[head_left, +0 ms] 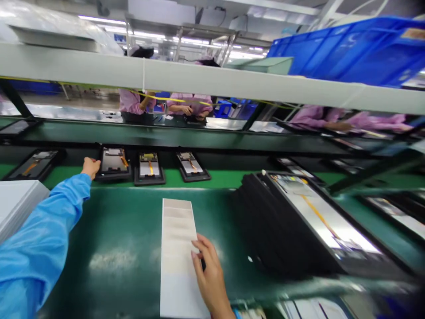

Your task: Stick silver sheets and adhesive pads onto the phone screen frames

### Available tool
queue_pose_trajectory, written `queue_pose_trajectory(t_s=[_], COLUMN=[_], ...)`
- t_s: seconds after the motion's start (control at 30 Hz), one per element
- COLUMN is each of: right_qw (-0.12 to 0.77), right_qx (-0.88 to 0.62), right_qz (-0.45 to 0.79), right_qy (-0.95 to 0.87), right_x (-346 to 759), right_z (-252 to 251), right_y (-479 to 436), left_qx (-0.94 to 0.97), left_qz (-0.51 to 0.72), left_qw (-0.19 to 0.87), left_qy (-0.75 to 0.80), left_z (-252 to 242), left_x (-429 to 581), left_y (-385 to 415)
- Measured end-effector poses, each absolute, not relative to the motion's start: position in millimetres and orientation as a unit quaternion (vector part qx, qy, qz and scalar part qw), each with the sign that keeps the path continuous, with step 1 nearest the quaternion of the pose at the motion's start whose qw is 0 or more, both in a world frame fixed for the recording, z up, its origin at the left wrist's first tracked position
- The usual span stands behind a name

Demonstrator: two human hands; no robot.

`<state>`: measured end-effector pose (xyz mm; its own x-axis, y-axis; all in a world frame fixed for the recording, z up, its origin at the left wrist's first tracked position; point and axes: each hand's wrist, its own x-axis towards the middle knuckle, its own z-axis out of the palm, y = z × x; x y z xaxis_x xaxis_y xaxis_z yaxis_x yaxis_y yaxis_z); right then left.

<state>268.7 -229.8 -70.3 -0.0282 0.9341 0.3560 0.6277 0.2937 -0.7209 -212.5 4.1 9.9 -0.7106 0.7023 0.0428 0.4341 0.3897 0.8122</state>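
My left hand [91, 167], in a blue sleeve, reaches far out to the green conveyor. Its fingers are closed at the left edge of a black tray [114, 175], which carries an open flat device [113, 160] with an orange ribbon cable. My right hand [210, 274] is beside a long white strip [177, 257] of card or sheet lying on the green bench. Its bent fingers and thumb are apart, over the strip's right edge; whether they touch it is unclear.
More black trays with devices [149, 166] [191, 164] line the conveyor [226, 178]. At right, a stack of black trays [282, 230] carries a device on top. White sheets [20, 206] are piled at left. A shelf beam [199, 75] crosses above, with a blue crate [348, 53]. Co-workers in pink sit beyond.
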Motion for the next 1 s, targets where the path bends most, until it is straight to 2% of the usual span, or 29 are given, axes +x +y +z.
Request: queue_pose_trajectory(t_s=[0.17,0.37,0.43,0.57,0.63,0.73,0.83,1.0], right_qw=[0.389,0.321,0.309,0.317,0.309,0.266,0.239,0.228], right_qx=[-0.582,-0.56,-0.562,-0.59,-0.601,-0.614,-0.626,-0.627], right_qz=[0.193,0.221,0.217,0.182,0.172,0.168,0.159,0.152], right_qy=[-0.687,-0.731,-0.736,-0.72,-0.717,-0.724,-0.725,-0.729], right_x=[277.5,272.0,273.2,283.6,286.7,285.0,280.7,278.9], right_z=[-50.2,-51.7,-56.0,-63.0,-64.5,-65.4,-66.0,-65.8], right_y=[-254.4,-276.2,-279.4,-275.6,-268.6,-256.3,-248.3,-247.8], left_qx=[0.367,0.375,0.44,0.601,0.647,0.76,0.849,0.888], left_qz=[0.419,0.414,0.384,0.26,0.233,0.26,0.237,0.147], left_qw=[0.254,0.41,0.367,0.091,0.01,0.037,0.076,0.074], left_qy=[0.791,0.721,0.725,0.75,0.725,0.595,0.467,0.429], left_z=[21.2,-40.8,-58.9,-54.5,-40.2,-27.5,-36.9,-66.6], left_x=[-210.1,-155.1,-141.7,-130.5,-113.7,-59.4,5.7,52.9], left_y=[-99.7,-252.6,-283.6,-307.6,-306.7,-299.0,-290.1,-282.7])
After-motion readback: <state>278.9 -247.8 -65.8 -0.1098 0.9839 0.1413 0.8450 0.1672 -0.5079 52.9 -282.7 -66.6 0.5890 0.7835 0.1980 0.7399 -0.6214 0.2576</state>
